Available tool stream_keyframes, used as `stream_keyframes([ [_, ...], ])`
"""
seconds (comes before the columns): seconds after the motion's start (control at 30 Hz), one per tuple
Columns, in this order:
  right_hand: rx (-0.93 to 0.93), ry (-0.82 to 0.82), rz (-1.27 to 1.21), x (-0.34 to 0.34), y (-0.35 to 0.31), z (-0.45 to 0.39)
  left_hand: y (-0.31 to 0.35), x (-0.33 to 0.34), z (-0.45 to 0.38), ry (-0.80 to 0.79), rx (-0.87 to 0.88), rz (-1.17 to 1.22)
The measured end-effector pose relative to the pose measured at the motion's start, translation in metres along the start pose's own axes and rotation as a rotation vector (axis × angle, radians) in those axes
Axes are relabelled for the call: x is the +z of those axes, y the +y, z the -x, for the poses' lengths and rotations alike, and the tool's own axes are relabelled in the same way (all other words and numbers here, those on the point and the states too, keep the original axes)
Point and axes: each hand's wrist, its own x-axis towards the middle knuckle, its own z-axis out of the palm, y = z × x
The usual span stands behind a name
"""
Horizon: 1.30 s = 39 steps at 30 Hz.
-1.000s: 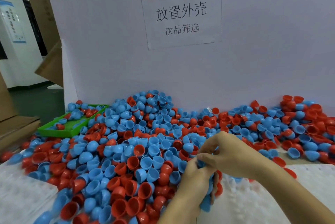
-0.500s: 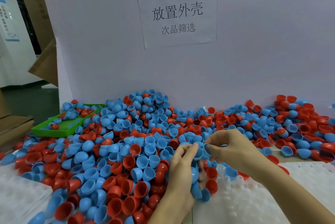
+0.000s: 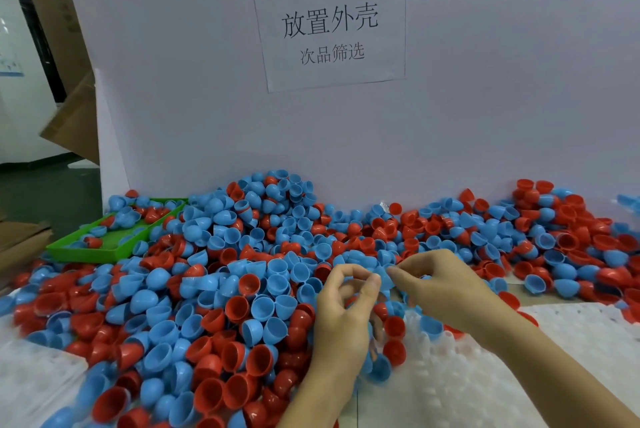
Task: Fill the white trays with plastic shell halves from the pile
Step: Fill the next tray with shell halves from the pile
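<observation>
Blue and red plastic shell halves: lying in a pile (image 3: 242, 275) against the white board, spilling over 2 white trays. Right tray (image 3: 519, 375): showing mostly bare sockets. Left hand (image 3: 341, 316) and right hand (image 3: 450, 289): meeting over the pile's near edge, both pinching 1 blue shell half (image 3: 383, 277) between thumb and fingertips, probably orienting it for a socket. Green tray (image 3: 100, 252): sitting far left.
</observation>
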Motion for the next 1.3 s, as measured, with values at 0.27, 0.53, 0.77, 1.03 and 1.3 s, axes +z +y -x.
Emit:
stream_keyframes([
  [0.27, 0.135, -0.237, -0.176, -0.020, 0.027, 0.009, -0.004, 0.008, 0.008, -0.179, 0.153, -0.268],
  [0.53, 0.062, 0.077, -0.028, -0.064, 0.051, 0.021, 0.003, 0.024, 0.015, -0.164, -0.037, -0.037],
  [0.77, 0.075, 0.160, 0.433, -0.138, 0.092, 0.016, 0.009, 0.040, 0.023, -0.345, -0.104, -0.932],
  [1.03, 0.099, -0.065, 0.793, -0.122, 0.122, 0.001, 0.003, 0.058, 0.027, -0.362, -0.236, -1.326],
  [1.3, 0.152, -0.161, 0.829, -0.106, 0.123, -0.010, -0.005, 0.049, 0.011, -0.264, -0.217, -1.355],
])
